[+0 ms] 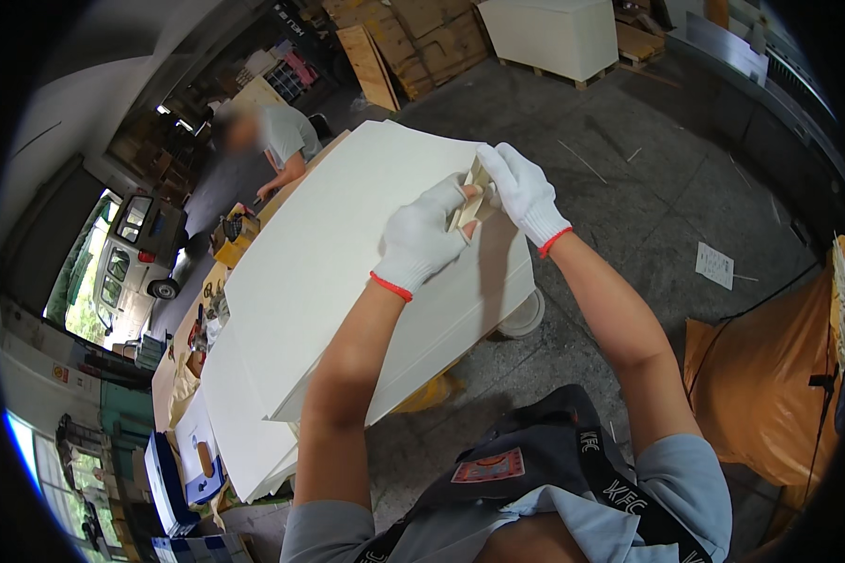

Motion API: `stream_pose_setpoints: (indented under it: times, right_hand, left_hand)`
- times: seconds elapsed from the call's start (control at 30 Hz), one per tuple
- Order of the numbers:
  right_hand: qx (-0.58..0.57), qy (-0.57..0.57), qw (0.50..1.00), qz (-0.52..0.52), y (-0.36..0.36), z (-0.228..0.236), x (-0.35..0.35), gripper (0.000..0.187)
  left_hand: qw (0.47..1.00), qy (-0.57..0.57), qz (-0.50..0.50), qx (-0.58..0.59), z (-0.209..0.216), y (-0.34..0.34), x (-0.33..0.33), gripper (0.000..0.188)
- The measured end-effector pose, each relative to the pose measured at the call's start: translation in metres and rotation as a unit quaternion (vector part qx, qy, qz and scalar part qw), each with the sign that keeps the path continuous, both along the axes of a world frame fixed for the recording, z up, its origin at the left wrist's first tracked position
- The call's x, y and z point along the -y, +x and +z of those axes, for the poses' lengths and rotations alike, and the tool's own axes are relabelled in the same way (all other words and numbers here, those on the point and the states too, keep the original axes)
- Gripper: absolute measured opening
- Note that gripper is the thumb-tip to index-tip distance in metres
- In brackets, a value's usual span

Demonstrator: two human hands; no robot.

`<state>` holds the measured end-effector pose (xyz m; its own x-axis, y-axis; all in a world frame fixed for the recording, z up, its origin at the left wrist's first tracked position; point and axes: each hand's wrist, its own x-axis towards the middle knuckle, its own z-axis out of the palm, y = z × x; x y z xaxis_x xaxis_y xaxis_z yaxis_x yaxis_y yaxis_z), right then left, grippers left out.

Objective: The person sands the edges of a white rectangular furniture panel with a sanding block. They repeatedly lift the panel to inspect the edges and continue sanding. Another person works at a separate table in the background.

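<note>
Both my hands wear white knit gloves with red cuffs and meet above the right end of a large stack of white sheets (pixel 329 244). Bare fingertips poke out of the glove on my left hand (pixel 421 235), which pinches a small, narrow cream-coloured piece (pixel 480 174), perhaps folded card or a thin block. My right hand (pixel 524 192) closes on the piece's upper right end, its fingers bent over it. The piece is held up at a slant, partly covered by my fingers, so its exact kind is unclear.
At the left, another person (pixel 286 136) leans over a bench with a yellow bin (pixel 235 239) and tools. An orange cover (pixel 765 366) drapes something at the right. A round whitish container (pixel 526 314) stands below the stack's edge. Paper (pixel 714 266) lies on the floor; a pallet load (pixel 554 38) stands behind.
</note>
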<state>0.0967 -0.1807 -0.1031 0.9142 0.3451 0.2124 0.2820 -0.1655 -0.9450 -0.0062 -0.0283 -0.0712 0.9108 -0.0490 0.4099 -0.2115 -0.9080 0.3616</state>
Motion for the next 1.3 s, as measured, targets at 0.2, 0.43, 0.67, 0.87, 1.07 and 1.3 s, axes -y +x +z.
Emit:
stream_pose_setpoints:
  times: [0.2,0.43,0.67,0.87,1.07,1.3]
  right_hand:
    - [-0.154,0.228,0.956,0.104,-0.021,0.004,-0.016,0.051]
    - [-0.352,0.306,0.843,0.267,-0.099,-0.003,-0.082,0.036]
    - [-0.364,0.239,0.842,0.317,-0.098,0.0,-0.05,0.04]
    - [-0.304,0.103,0.929,0.183,-0.082,0.011,0.093,0.051]
    - [-0.247,0.082,0.922,0.286,-0.065,0.034,0.109,0.039]
    - [-0.194,0.201,0.907,0.316,-0.094,0.067,-0.027,0.046]
  left_hand:
    - [0.986,0.023,0.026,0.164,-0.001,-0.019,0.004,0.046]
    - [0.949,-0.256,0.041,0.178,-0.064,-0.153,-0.014,0.031]
    - [0.509,-0.86,0.042,-0.022,-0.126,-0.249,-0.061,0.041]
    - [0.486,-0.866,0.109,0.045,-0.07,-0.301,-0.052,0.076]
    - [0.796,-0.562,0.223,-0.031,-0.036,-0.32,-0.049,0.035]
    - [0.656,-0.645,0.283,0.27,-0.046,-0.421,-0.078,0.038]
